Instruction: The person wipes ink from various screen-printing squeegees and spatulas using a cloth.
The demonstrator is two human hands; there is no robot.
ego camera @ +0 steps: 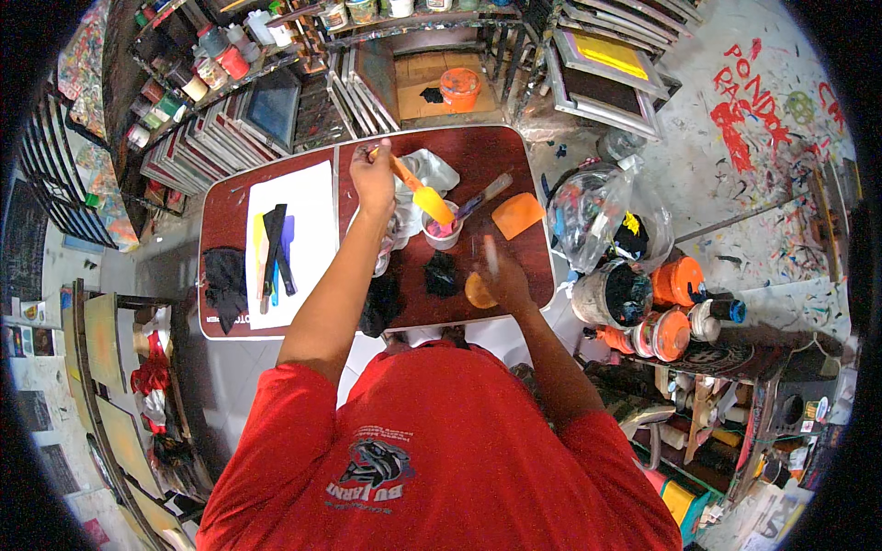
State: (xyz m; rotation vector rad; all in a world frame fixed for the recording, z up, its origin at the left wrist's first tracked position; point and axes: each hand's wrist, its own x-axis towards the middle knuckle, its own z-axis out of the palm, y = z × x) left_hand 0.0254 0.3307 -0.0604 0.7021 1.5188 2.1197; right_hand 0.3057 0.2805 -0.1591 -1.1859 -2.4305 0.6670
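Observation:
My left hand [373, 180] grips the handle of an orange-and-yellow spatula [433, 204]. Its yellow blade dips to the rim of a white cup [442, 241] holding pink paint [439, 229]. A paint-stained stirring tool [490, 191] leans out of the same cup. At the table's right side, my right hand [508, 281] is motion-blurred, its fingers curled around a slim pale object [490, 253] that I cannot identify. A rounded orange piece [480, 290] lies against that hand. Beyond it rests an orange plastic scraper [518, 215]. Crumpled pale plastic [434, 169] lies behind the cup.
A white sheet [289, 186] on the dark red table [227, 200] bears several black, yellow, purple and blue spatulas [275, 241]. Black cloths [226, 282] lie at the left edge. Paint buckets [612, 293] and a clear plastic bag [586, 206] stand right. Screen-printing frames [213, 141] line the back.

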